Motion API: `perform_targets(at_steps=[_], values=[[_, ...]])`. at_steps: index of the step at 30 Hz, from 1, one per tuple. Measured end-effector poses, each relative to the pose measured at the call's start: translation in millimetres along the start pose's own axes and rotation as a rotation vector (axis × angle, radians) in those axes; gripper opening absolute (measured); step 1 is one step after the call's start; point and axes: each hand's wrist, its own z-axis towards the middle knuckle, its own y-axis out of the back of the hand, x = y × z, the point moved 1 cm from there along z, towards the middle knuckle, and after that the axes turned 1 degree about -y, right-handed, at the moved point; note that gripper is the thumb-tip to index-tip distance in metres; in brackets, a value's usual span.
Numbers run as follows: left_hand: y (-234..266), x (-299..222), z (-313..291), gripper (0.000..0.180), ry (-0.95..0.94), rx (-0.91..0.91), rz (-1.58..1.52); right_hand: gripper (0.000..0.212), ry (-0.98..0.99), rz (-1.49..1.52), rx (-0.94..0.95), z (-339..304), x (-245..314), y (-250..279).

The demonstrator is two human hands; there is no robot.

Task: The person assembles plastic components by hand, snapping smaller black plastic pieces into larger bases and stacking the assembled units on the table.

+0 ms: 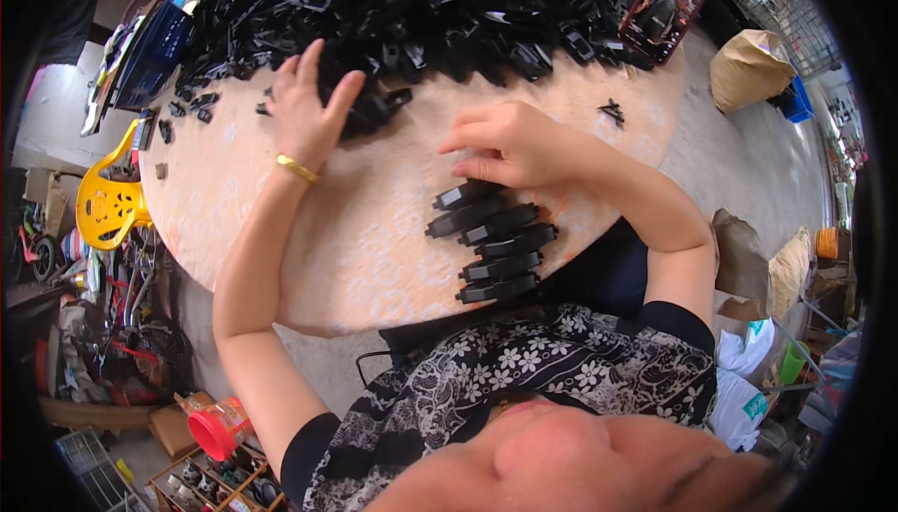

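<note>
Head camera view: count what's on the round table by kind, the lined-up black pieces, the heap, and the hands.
Lined-up black plastic pieces: 6
Heap of black parts: 1
Hands: 2, left hand and right hand
Total: 9

Head-worn fisheye, looking steeply down

It views the round, pale patterned tabletop point(281, 231) from close above; the wearer's forearms enter from the lower edge, and straight lines bend toward the rim.

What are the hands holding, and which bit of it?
Neither hand clearly holds anything. The left hand lies spread on the edge of the black parts pile. The right hand rests its fingers on the top piece of the row of black parts.
</note>
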Motion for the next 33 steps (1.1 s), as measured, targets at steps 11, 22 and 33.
perform_targets(at_steps=[11, 22, 33], values=[[-2, -64, -29, 0.074, -0.132, 0.17, -0.137, 0.042, 0.018, -0.181, -0.223, 4, -8, -9], [5, -77, -42, 0.087, -0.268, 0.326, 0.003, 0.034, 0.05, -0.455, -0.191, 33, -33, -8], [4, -75, -47, 0.082, -0.422, 0.281, -0.063, 0.016, -0.11, -0.571, -0.104, 4, -8, 23]])
